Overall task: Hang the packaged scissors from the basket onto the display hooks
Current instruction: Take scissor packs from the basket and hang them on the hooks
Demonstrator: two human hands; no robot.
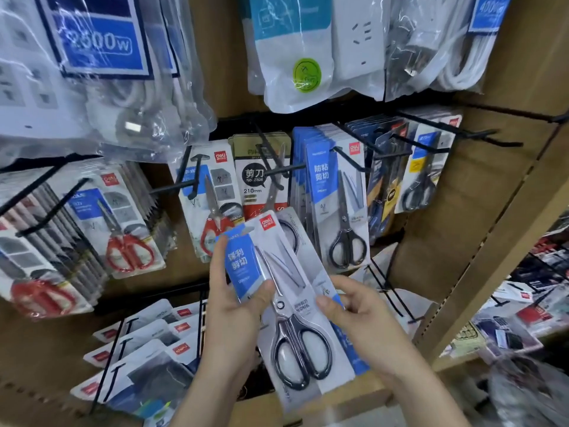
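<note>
- Upper left of the frame: clear bags of white power strips (101, 57) hang in front of a brown board wall (215, 72); one card reads "2500w".
- Left of the frame: thick rows of red-handled scissors packs (123, 229) hang on black display hooks (283, 171) that stick out of the board.
- Lower left: a lower row of carded packs (144, 349) hangs on more black wire; their contents are too blurred to tell.
- Centre, low: the left hand (234, 309) grips the left edge of the packaged scissors (292, 306), with its thumb curled onto the blue label and its fingers behind the card.
- The pack is tilted, top toward the upper left. It is in front of the hanging rows and on no hook. At least one more pack shows behind it.
- The right hand (357, 315) pinches the pack's right edge, thumb on the front.
- Top centre: a bagged white power strip with a green sticker (306, 74).
- Right of centre: black-handled scissors packs (341, 208) hang in rows, with darker packs just beside them.
- Far right: a slanted board upright (492, 241), and beyond it a shelf of blurred boxed goods (523, 318).
</note>
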